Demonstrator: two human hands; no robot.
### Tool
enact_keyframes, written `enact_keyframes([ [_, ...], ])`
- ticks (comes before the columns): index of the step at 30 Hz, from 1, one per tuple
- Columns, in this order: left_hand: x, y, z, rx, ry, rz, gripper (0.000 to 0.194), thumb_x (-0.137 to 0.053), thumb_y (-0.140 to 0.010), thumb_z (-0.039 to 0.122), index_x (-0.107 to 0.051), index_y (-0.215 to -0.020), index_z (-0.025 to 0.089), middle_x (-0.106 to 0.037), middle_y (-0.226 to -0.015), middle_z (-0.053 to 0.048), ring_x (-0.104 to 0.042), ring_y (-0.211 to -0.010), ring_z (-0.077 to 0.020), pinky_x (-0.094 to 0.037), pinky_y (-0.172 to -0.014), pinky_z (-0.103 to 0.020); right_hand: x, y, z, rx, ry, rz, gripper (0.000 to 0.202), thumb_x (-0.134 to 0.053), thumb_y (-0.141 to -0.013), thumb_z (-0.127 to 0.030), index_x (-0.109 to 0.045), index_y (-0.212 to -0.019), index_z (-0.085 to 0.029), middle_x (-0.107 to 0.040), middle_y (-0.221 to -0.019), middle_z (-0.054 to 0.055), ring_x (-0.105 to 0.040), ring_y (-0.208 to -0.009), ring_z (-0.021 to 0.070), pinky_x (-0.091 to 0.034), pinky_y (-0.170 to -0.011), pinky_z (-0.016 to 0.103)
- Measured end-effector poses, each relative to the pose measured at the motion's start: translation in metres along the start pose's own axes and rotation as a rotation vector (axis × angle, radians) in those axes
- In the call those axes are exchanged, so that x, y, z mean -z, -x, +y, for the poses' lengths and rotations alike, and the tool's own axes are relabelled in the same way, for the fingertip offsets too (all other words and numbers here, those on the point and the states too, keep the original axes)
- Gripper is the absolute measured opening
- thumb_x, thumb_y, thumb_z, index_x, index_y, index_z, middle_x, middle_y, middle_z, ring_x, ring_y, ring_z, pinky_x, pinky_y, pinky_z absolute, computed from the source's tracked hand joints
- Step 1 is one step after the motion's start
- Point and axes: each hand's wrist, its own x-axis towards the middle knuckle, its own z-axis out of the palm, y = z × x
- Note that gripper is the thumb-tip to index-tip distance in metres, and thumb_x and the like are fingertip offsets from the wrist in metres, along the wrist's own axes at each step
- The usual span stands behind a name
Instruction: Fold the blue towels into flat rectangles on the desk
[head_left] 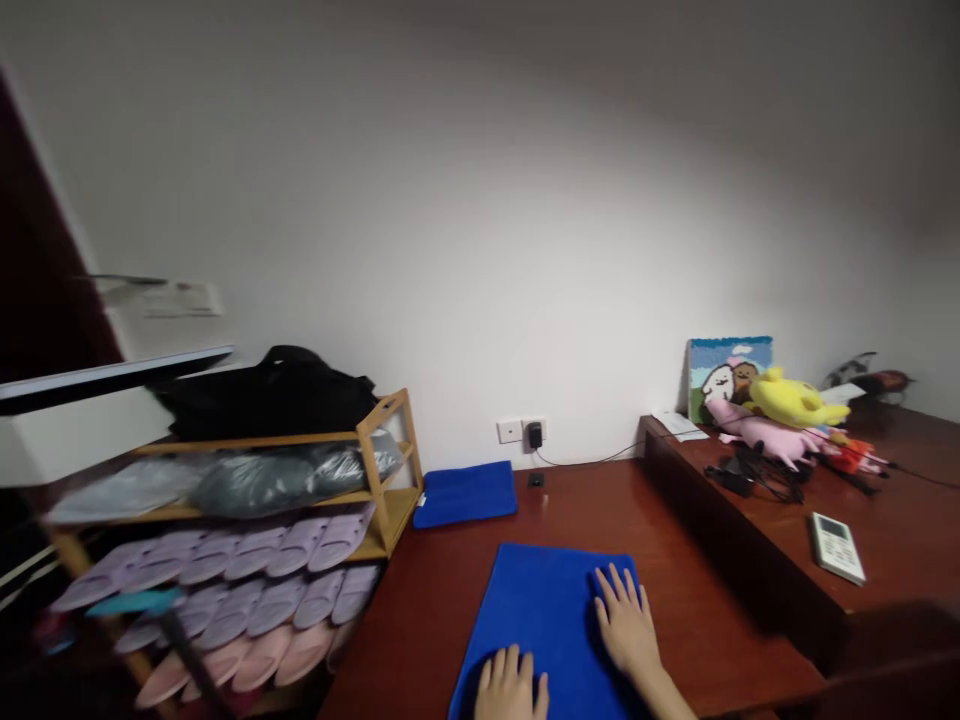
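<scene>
A blue cloth (544, 610) lies spread on the reddish-brown desk in front of me. My left hand (510, 690) rests flat on its near left part, fingers apart, partly cut off by the bottom of the view. On the cloth's right side lies my right hand (626, 620), palm down with the fingers spread. Neither hand grips anything. Behind, close to the wall, sits a second blue cloth (465, 494), folded into a rectangle with a small white tag at its left edge.
To the left, a wooden rack (386, 480) holds several slippers (289, 545) and a black bag (274, 395). A black plug (535, 434) is in the wall socket. On the raised right-hand surface are plush toys (772, 430), cables and a white remote (836, 547).
</scene>
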Motion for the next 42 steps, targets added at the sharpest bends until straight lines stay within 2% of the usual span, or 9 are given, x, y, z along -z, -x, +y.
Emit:
enact_keyframes([
  [3, 0.021, -0.032, -0.014, -0.136, 0.043, 0.078, 0.05, -0.037, -0.1, 0.044, -0.065, -0.139, 0.028, -0.062, -0.149, -0.007, -0.052, -0.141, -0.0317, -0.04, -0.12, -0.05, -0.013, 0.019, 0.021, -0.135, -0.032, 0.01, 0.064, -0.023, -0.101, -0.056, -0.033, -0.16, -0.032, -0.024, -0.169, -0.001, -0.014, -0.158, 0.0309, -0.013, -0.128, 0.055],
  [6, 0.034, -0.06, -0.026, -0.197, 0.076, -0.005, 0.054, -0.035, -0.102, 0.052, -0.048, -0.152, 0.035, -0.043, -0.164, 0.0, -0.037, -0.152, -0.0285, -0.031, -0.126, -0.051, -0.015, 0.021, 0.044, -0.108, -0.055, -0.036, 0.065, -0.025, -0.1, -0.059, -0.031, -0.16, -0.034, -0.023, -0.169, -0.003, -0.014, -0.158, 0.0274, -0.012, -0.129, 0.053],
  [9, 0.033, -0.064, -0.031, -0.056, 0.066, -0.114, 0.063, -0.034, -0.1, 0.059, -0.034, -0.158, 0.034, -0.03, -0.169, -0.001, -0.026, -0.156, -0.0295, -0.026, -0.127, -0.055, -0.008, 0.007, 0.055, -0.022, -0.066, -0.086, 0.066, -0.021, -0.1, -0.061, -0.028, -0.16, -0.034, -0.022, -0.169, -0.004, -0.014, -0.158, 0.0234, -0.009, -0.13, 0.05],
  [12, 0.027, -0.05, -0.028, 0.089, 0.04, -0.103, 0.067, -0.031, -0.1, 0.061, -0.028, -0.159, 0.03, -0.024, -0.17, -0.004, -0.02, -0.157, -0.0309, -0.022, -0.128, -0.057, 0.001, -0.012, 0.051, 0.044, -0.042, -0.151, 0.068, -0.018, -0.1, -0.06, -0.027, -0.161, -0.032, -0.02, -0.17, -0.004, -0.012, -0.158, 0.0228, -0.008, -0.129, 0.049],
  [17, 0.025, -0.032, -0.019, 0.131, 0.005, -0.053, 0.065, -0.032, -0.1, 0.057, -0.03, -0.159, 0.029, -0.027, -0.169, -0.005, -0.022, -0.157, -0.0324, -0.022, -0.128, -0.058, 0.002, -0.04, 0.034, 0.036, -0.033, -0.145, 0.069, -0.017, -0.1, -0.056, -0.023, -0.162, -0.027, -0.016, -0.171, -0.002, -0.01, -0.158, 0.0224, -0.01, -0.129, 0.045],
  [24, 0.018, -0.045, -0.027, 0.119, 0.006, -0.041, 0.065, -0.033, -0.1, 0.057, -0.03, -0.159, 0.03, -0.028, -0.169, -0.005, -0.022, -0.156, -0.0343, -0.025, -0.126, -0.06, -0.017, -0.063, 0.036, -0.019, -0.045, -0.118, 0.074, -0.016, -0.1, -0.059, -0.02, -0.163, -0.021, -0.02, -0.171, 0.0, -0.01, -0.158, 0.019, -0.008, -0.129, 0.043],
  [32, 0.017, -0.051, -0.025, 0.134, -0.006, -0.071, 0.065, -0.032, -0.101, 0.06, -0.027, -0.159, 0.032, -0.022, -0.17, -0.005, -0.019, -0.157, -0.0319, -0.021, -0.128, -0.057, -0.017, -0.078, 0.042, -0.041, -0.052, -0.111, 0.077, -0.012, -0.099, -0.057, -0.018, -0.163, -0.014, -0.018, -0.171, 0.003, -0.011, -0.159, 0.0198, -0.007, -0.129, 0.041],
  [38, 0.017, -0.058, -0.03, 0.125, -0.023, -0.029, 0.061, -0.035, -0.101, 0.058, -0.044, -0.155, 0.03, -0.04, -0.165, -0.006, -0.034, -0.153, -0.0321, -0.028, -0.126, -0.056, -0.017, -0.075, 0.044, -0.037, -0.058, -0.11, 0.077, -0.012, -0.1, -0.054, -0.016, -0.163, -0.012, -0.016, -0.171, 0.003, -0.012, -0.158, 0.0192, -0.007, -0.13, 0.042],
  [42, 0.027, -0.089, -0.004, 0.005, 0.046, 0.064, 0.057, -0.026, -0.105, 0.048, -0.053, -0.15, 0.025, -0.047, -0.161, -0.007, -0.04, -0.15, -0.0279, -0.033, -0.125, -0.051, -0.018, -0.076, 0.044, -0.038, -0.058, -0.117, 0.076, -0.013, -0.1, -0.053, -0.015, -0.163, -0.011, -0.015, -0.171, 0.004, -0.011, -0.159, 0.0195, -0.007, -0.13, 0.042],
])
